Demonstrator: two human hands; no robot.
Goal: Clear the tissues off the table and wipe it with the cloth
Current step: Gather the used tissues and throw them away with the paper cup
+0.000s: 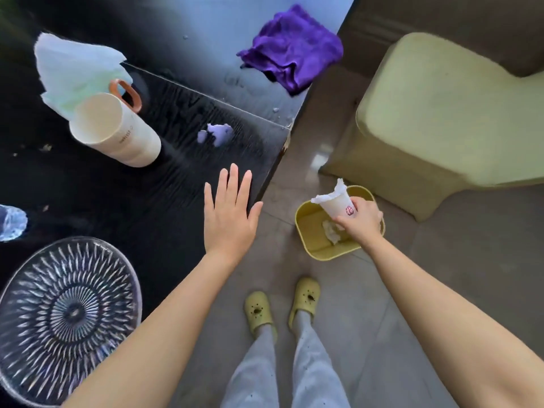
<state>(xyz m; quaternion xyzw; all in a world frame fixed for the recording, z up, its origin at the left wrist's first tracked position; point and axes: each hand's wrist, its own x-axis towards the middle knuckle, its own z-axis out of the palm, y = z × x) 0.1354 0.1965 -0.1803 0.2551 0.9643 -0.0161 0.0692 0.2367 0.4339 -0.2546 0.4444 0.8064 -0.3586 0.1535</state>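
My right hand (360, 223) grips a white paper cup (338, 206) with a crumpled tissue (331, 193) sticking out of its top, held over a yellow bin (312, 251) on the floor. Another crumpled tissue (332, 232) lies inside the bin. My left hand (231, 214) hovers open and flat, fingers spread, above the near right edge of the glossy black table (117, 201). A purple cloth (293, 51) lies bunched at the table's far right edge. A small pale tissue scrap (216, 134) rests mid-table. A large pale tissue (73, 69) sits at the far left behind a mug.
A white mug (117, 131) with an orange handle lies tipped on the table. A patterned glass plate (64, 316) sits near left, a plastic bottle (11, 222) at the left edge. A pale green stool (441, 119) stands right of the table. My slippered feet (279, 307) stand on grey tiles.
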